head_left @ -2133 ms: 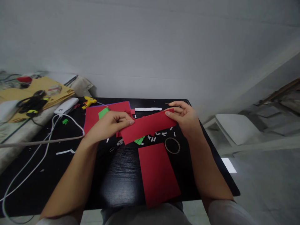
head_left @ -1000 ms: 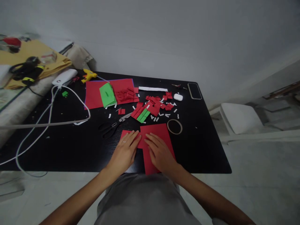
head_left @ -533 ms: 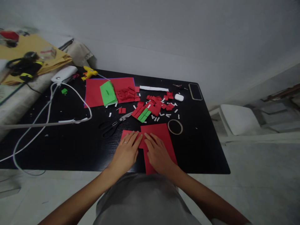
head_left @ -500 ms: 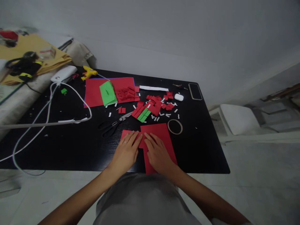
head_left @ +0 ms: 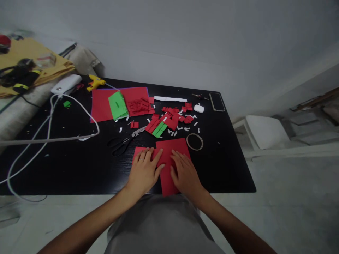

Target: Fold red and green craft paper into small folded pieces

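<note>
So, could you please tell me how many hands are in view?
2: the left hand, on the red strip, and the right hand, over the near red sheet; no others show.

A thin, pale ring [head_left: 141, 159] is worn on a finger [head_left: 143, 154] of the left grip [head_left: 144, 171]; behind the grip, a plain grey garment [head_left: 161, 225] is worn.

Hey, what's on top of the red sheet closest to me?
Your right hand lies on the red sheet, and your left hand reaches over its left edge. Another red piece meets that edge; the left hand partly hides it, so I can't tell which overlaps.
</note>
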A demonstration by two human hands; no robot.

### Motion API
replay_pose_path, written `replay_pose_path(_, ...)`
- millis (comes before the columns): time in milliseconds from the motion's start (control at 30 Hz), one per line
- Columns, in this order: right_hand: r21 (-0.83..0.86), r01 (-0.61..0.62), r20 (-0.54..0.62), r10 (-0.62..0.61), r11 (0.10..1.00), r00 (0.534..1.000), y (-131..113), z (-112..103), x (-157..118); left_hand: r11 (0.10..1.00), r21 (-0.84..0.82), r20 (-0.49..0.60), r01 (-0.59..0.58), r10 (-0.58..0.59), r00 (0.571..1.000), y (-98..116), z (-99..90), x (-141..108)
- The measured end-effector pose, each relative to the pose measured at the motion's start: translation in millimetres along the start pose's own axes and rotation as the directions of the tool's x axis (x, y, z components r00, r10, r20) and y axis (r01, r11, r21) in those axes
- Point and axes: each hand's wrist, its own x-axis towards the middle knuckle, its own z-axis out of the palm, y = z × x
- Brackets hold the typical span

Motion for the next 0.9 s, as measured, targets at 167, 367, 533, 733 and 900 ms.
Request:
replay_pose_path(167, 0.012, 0.005, -0.012, -0.005, 1.000, 1.000, -1.0, -2.3, 2.3, 1.000, 0.024, -0.006, -0.003, 0.003, 1.000, -20.4, -6.8, -5.3)
replay_pose_path(367, 0.015, 0.028, -0.011, -0.027, 1.000, 1.000, 1.5, -3.7, 5.4, 0.998, 0.040, -0.023, 0.046, -0.045, 0.999, -52.9, -12.9, -17.5)
replay_pose_path(533, -0.006, 0.028, -0.019, -0.028, 1.000, 0.999, 9.0, -6.6, 4.1, 0.997, 0.056, -0.060, 0.055, -0.052, 0.997, -59.4, -9.5, -22.5)
replay_pose_path(733, -0.032, -0.034, -0.112, 0.030, 0.999, 0.993, 1.5, -4.2, 10.8, 0.997, 0.007, -0.080, 0.081, -0.080, 0.994, -52.8, -6.3, -21.2)
replay_pose_path(900, 0.069, 0.108, 0.001, -0.108, 0.992, 0.994, -37.3, 15.0, 42.1, 0.997, 0.001, -0.076, 0.081, -0.081, 0.994, -53.6, -7.3, -21.4)
